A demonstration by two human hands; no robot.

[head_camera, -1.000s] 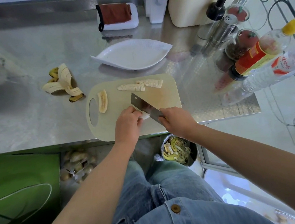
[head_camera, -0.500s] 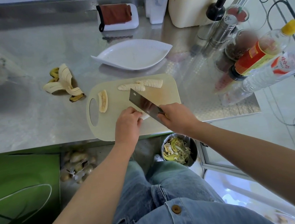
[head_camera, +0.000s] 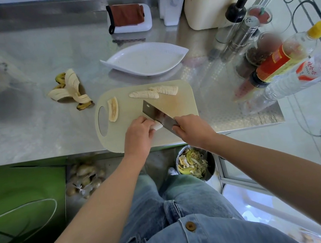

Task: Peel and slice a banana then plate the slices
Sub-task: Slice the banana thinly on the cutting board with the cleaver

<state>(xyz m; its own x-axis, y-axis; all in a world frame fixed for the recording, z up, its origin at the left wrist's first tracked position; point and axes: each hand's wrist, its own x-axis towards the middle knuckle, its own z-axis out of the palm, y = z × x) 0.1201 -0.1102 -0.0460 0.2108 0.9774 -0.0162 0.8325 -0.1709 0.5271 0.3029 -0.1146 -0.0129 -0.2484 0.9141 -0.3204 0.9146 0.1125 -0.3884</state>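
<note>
The peel (head_camera: pixel 70 89) lies on the desk (head_camera: pixel 26 126) left of the cutting board (head_camera: pixel 183 102), so peeling looks done. An uncut banana half (head_camera: pixel 113 109) lies near the board's handle hole. The main danger sits further right. The left grip (head_camera: pixel 138 133) has its fingers curled down over a short banana piece (head_camera: pixel 158 125), pinning it to the board with only the end showing. The knife (head_camera: pixel 155 113) stands on edge at that end, just beside the fingertips. If the blade comes down a shade too far left, or the soft stub slides or rolls, it could nick a finger; the shorter the stub, the less room there is. A crooked cut would also give uneven slices. The right grip (head_camera: pixel 193 129) is wrapped tightly round the knife handle, hiding it entirely. Beyond the blade, two rows of finished slices (head_camera: pixel 153 93) lie at the board's far edge. The white plate (head_camera: pixel 144 61) behind the board holds none yet.
</note>
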